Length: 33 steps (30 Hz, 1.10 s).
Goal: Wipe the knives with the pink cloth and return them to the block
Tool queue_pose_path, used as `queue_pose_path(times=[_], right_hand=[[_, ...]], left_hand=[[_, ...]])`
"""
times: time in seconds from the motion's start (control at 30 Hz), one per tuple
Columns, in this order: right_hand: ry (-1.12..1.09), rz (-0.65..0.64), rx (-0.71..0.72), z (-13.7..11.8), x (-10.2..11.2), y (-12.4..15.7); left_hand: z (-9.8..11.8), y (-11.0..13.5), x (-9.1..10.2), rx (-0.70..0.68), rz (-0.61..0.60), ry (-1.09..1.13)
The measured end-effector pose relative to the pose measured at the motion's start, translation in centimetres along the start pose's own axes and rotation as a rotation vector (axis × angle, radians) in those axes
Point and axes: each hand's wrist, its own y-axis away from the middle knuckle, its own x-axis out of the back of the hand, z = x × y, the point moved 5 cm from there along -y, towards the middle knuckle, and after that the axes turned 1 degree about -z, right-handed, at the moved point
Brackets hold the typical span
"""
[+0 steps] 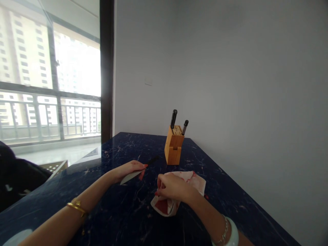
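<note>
In the head view, your left hand [133,166] stretches forward, fingers closed on a knife [130,176], its handle pointing ahead. Your right hand [171,186], angled inward, pinches a cloth [198,182]. A dark blue table [115,212] spreads beneath both; beyond them stands a knife block [174,148], with a window [77,68] past your left.

Dark blue, pale-veined tabletop [115,212], wooden knife block [173,155] standing toward the far end

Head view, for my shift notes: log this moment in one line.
left hand: holding knife | right hand: gripping cloth | knife block: upright on table
</note>
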Motion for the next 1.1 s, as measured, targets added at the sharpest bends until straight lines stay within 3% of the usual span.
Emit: queue_pose_path(times=[0.17, 0.3, 0.43, 0.6, 0.73, 1.1], right_hand=[[0.229, -0.157, 0.174, -1.7, -0.1, 1.4], [0.289, -0.162, 0.226, -1.9, -0.6, 1.5], [0.257, -0.078, 0.182, -1.2, -0.9, 0.9], [0.361, 0.113, 0.157, -0.6, -1.0, -0.3], [0.312, 0.24, 0.082, 0.4, -1.1, -1.5], [0.085, 0.314, -0.072, 3.3, -0.7, -2.3]], left_hand=[[-0.1, 0.0, -0.5, 0.004, 0.013, 0.023], [-1.1, -0.5, -0.7, 0.025, 0.005, 0.035], [-1.2, -0.9, -1.2, 0.015, -0.006, 0.059], [-0.3, -0.8, -2.1, -0.004, 0.005, 0.039], [-0.3, -0.9, -2.7, 0.013, 0.048, -0.034], [-2.4, -1.7, -4.3, 0.029, 0.0, 0.066]])
